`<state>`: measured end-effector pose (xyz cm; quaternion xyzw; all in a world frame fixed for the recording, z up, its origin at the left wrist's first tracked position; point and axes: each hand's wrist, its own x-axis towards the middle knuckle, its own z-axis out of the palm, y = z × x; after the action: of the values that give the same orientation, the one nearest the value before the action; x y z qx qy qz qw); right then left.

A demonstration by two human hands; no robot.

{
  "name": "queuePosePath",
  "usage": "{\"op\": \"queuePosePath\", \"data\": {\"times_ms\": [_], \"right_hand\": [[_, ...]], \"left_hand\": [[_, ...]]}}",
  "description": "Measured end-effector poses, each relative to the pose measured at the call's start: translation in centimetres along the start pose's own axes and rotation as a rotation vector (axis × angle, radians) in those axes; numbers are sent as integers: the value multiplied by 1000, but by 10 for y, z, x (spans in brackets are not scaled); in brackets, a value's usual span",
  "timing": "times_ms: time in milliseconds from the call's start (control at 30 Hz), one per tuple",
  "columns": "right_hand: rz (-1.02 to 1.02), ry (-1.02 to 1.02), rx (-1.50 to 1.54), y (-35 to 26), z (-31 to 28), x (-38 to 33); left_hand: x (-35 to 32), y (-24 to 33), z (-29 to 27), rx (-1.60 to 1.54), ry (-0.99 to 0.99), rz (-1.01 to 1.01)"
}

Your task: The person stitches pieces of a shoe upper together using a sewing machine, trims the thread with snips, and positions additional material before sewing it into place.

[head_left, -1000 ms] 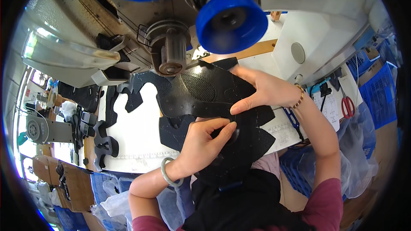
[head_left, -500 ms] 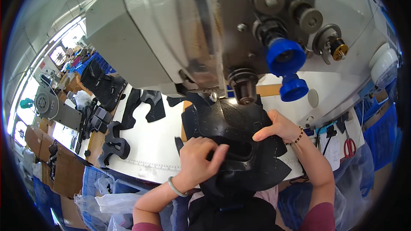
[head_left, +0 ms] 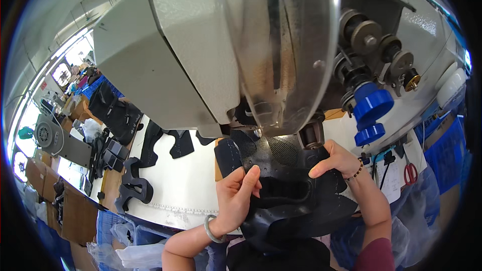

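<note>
Hands [head_left: 240, 195] [head_left: 335, 159] pushed black shoe upper [head_left: 286, 190] nearer sewing machine [head_left: 226, 50].

Your left hand [head_left: 236, 198] has a pale green bangle [head_left: 210, 230] at its wrist; your right hand [head_left: 337, 159] a dark beaded bracelet [head_left: 357, 171] and maroon sleeve [head_left: 375, 257].

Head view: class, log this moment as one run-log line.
left hand: pinching black shoe upper | right hand: pressing the upper by sewing machine post | cut black pieces: lying on table

Shoe factory, industrial sewing machine [head_left: 226, 45], cut black uppers [head_left: 133, 188]
</note>
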<state>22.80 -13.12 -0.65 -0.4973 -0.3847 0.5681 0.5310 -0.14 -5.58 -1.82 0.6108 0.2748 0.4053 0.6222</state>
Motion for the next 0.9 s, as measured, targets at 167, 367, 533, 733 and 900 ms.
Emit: {"op": "queuePosePath", "data": {"times_ms": [167,367,533,733,900], "right_hand": [[-5,36,-21,4,1,-2],[-34,51,6,8,10,-5],[-32,43,60,-4,28,-10],[-92,43,104,0,28,-8],[-151,59,85,1,25,-2]], "left_hand": [[2,1,-2,-20,10,-20],[9,2,-11,4,-33,-38],[15,4,-21,11,-53,-64],[25,7,-23,48,-84,-75],[32,11,-22,66,-83,-62]]}}
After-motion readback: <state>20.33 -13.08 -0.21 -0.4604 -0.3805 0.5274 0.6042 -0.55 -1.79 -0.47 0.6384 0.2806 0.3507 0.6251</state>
